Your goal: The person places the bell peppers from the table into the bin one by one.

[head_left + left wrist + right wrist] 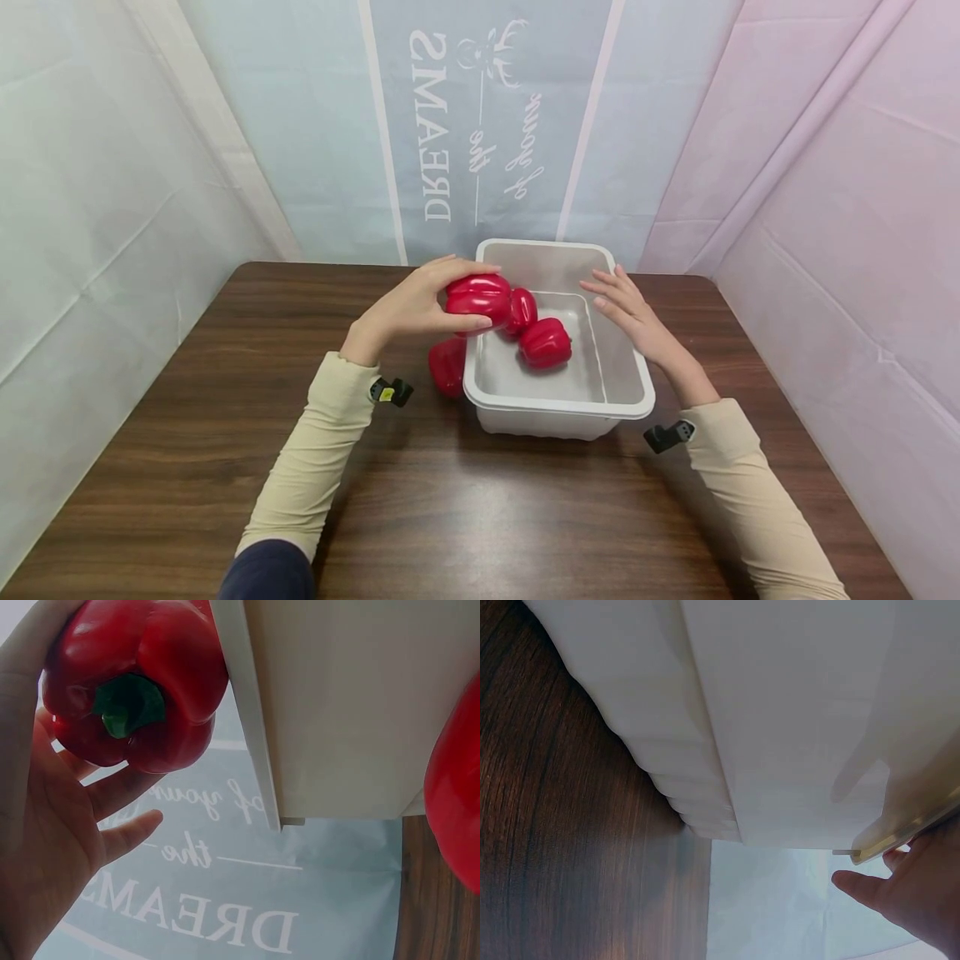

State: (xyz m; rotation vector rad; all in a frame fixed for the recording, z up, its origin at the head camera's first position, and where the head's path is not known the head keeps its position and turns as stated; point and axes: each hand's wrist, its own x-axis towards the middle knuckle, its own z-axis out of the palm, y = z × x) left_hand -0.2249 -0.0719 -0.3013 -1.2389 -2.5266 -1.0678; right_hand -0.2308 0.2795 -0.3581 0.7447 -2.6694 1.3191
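Note:
In the head view my left hand (416, 304) grips a red bell pepper (477, 300) at the left rim of a white plastic bin (558, 408). The left wrist view shows that pepper's green stem (129, 705), with fingers (124, 791) curved around its far side. Two more red bell peppers lie inside the bin, one in front (546, 343) and one behind it (522, 312), partly hidden by the held pepper. Another red pepper (447, 367) sits on the table against the bin's left side. My right hand (630, 312), fingers extended and holding nothing, is over the bin's right rim.
The bin stands on a dark wooden table (480, 517) near its back edge. Behind hangs a pale blue cloth (480, 125) with mirrored lettering. White cloth walls (847, 250) close in both sides. Each sleeve cuff carries a small black camera (667, 436).

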